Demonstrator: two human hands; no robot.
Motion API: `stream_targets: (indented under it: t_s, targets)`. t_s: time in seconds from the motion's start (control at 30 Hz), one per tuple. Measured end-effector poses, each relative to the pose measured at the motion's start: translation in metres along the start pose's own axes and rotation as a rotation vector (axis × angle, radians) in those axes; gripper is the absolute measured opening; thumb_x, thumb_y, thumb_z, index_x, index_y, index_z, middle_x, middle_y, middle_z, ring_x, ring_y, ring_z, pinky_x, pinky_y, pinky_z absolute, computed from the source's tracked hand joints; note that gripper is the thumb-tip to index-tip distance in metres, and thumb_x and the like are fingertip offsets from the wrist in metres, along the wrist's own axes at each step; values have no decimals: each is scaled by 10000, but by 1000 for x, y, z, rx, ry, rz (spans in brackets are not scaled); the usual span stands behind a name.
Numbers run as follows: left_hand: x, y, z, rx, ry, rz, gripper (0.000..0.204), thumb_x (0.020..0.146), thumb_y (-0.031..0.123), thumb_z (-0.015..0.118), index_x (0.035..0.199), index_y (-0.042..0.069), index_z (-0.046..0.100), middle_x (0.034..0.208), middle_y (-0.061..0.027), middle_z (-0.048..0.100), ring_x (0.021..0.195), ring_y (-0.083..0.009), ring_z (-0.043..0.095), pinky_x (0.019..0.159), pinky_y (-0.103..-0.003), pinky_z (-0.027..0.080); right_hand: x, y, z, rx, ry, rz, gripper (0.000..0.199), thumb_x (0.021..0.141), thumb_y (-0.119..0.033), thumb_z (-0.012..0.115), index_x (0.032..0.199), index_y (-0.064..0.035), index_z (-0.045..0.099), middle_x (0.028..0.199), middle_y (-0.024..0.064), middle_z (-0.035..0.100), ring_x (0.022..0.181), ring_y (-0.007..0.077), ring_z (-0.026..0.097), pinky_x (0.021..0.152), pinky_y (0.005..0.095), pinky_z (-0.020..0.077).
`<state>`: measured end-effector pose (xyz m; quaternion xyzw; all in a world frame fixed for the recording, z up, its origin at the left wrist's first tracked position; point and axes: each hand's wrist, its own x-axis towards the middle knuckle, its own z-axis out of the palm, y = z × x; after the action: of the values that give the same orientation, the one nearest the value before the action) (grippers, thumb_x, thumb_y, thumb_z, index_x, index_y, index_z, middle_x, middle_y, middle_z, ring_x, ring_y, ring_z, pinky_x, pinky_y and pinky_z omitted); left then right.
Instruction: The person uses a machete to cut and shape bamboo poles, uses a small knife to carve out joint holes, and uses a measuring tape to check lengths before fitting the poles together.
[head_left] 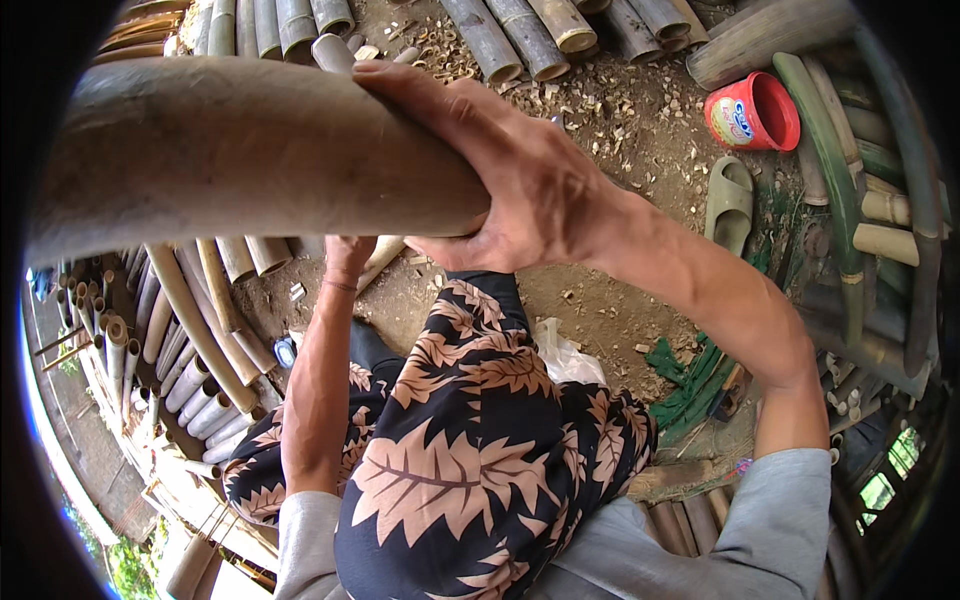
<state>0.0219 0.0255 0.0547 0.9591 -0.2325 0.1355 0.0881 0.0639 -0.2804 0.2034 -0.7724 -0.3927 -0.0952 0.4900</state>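
Note:
A thick brown-grey bamboo tube (250,150) lies across the upper left of the view, close to the camera. My right hand (520,165) is wrapped around its right end, with the thumb and fingers spread over opposite sides. Below the tube, my left hand (350,250) shows only at the wrist and heel. Its fingers are hidden behind the bamboo, so whether they hold anything is unclear. A pale strip of bamboo or wood (382,262) sticks out beside it.
Cut bamboo lengths (205,400) are stacked at the left, with others (500,40) along the far side. Wood chips litter the dirt floor. At the right are a red bucket (775,110), a green slipper (730,205) and green cloth (685,385). A white plastic bag (565,352) lies near my knee.

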Motion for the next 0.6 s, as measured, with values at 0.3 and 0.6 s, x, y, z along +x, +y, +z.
stream_targets:
  t_s: [0.3, 0.6]
  targets:
    - [-3, -11, 10, -463, 5, -188, 334, 864, 79, 711, 1191, 99, 649, 1055, -147, 684, 980, -292, 660, 900, -367, 505, 38, -10, 4, -154, -137, -23, 1014, 687, -267, 855, 1534, -252, 298, 1051, 175, 609, 799, 305, 687, 695, 397, 641]
    - [54, 46, -19, -885, -121, -304, 237, 923, 13, 590, 1156, 9, 550, 1043, -138, 686, 899, -218, 660, 830, -323, 519, 26, 20, -7, -184, -225, 203, 1018, 684, -279, 822, 1541, -160, 286, 1197, 226, 601, 987, 375, 673, 894, 468, 581]
